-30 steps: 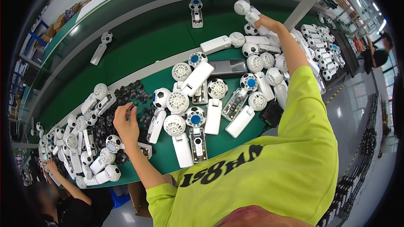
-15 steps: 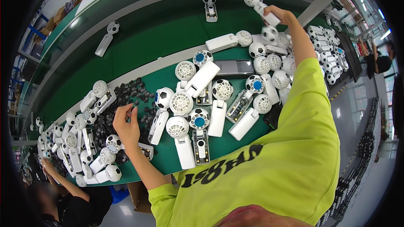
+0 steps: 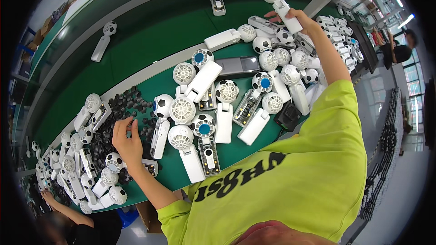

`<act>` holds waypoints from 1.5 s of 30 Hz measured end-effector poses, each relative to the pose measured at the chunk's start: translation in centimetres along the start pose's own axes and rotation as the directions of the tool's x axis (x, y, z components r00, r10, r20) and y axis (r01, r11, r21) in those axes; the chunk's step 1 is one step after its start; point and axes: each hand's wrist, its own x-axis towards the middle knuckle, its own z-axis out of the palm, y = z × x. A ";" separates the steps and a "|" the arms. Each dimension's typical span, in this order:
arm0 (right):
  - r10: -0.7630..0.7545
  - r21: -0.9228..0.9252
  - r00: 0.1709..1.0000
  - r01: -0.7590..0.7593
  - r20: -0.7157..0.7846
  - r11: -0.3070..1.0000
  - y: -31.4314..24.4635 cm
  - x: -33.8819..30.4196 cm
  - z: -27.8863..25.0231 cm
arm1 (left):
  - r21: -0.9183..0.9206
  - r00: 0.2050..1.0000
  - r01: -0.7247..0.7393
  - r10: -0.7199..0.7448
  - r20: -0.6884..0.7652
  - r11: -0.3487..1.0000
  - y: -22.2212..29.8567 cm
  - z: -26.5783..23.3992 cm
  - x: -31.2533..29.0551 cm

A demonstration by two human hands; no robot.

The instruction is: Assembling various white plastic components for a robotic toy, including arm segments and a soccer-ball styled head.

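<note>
My left hand (image 3: 128, 144) hovers over a heap of small black pieces (image 3: 104, 143), thumb and forefinger pinched on one small black piece (image 3: 135, 118). At the far right my right hand (image 3: 297, 20) grips the white handle of a handheld fan (image 3: 287, 16) with a white lattice ball head, held above a cluster of similar fans. Its fingers reach out behind the handle. Just below it lies a fan with a black-and-white football head (image 3: 284, 35). Between my hands are more fans, some with open handles showing circuit boards (image 3: 209, 156) and some with blue discs on the head (image 3: 204, 129).
A grey rectangular case (image 3: 234, 67) and a black device (image 3: 287, 115) lie among the fans. Piled fans (image 3: 75, 163) cover the left end of the green table (image 3: 165, 172). Beyond a pale rail, single fans (image 3: 217, 2) lie on a green belt. A co-worker's arm (image 3: 68, 211) reaches in at lower left.
A football-headed fan, blurred below my right hand before, now rests on the pile. My right hand keeps the lattice-headed fan, its fingers more stretched. The whole view has shifted slightly.
</note>
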 end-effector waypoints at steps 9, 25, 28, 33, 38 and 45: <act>0.181 -0.313 0.959 -0.244 -0.217 0.918 -1.6 3.2 1.0 | 0.015 1.000 0.013 -0.013 -0.018 1.000 -0.1 -0.2 -0.1; 0.049 -0.365 0.998 -0.031 0.040 0.930 -8.4 13.7 6.6 | 0.047 0.993 -0.082 0.086 -0.075 0.995 -1.1 -0.3 -0.1; 0.024 -0.320 0.999 -0.036 -0.041 0.947 -7.6 16.0 9.7 | 0.033 0.975 -0.187 0.189 -0.118 0.982 -1.1 0.2 0.3; -0.219 -0.025 0.949 0.220 -0.226 0.975 -8.3 13.7 11.0 | -0.180 0.994 0.049 -0.065 -0.083 0.982 -0.2 -0.6 0.1; -0.514 0.536 0.817 0.566 -0.262 0.626 -12.2 6.6 14.2 | -0.511 0.998 -0.056 0.040 -0.042 0.858 2.6 -1.2 2.4; -0.761 0.328 0.536 0.839 -0.365 0.433 -16.3 -0.2 22.5 | -0.682 0.974 -0.158 0.226 0.011 0.714 9.7 1.1 5.1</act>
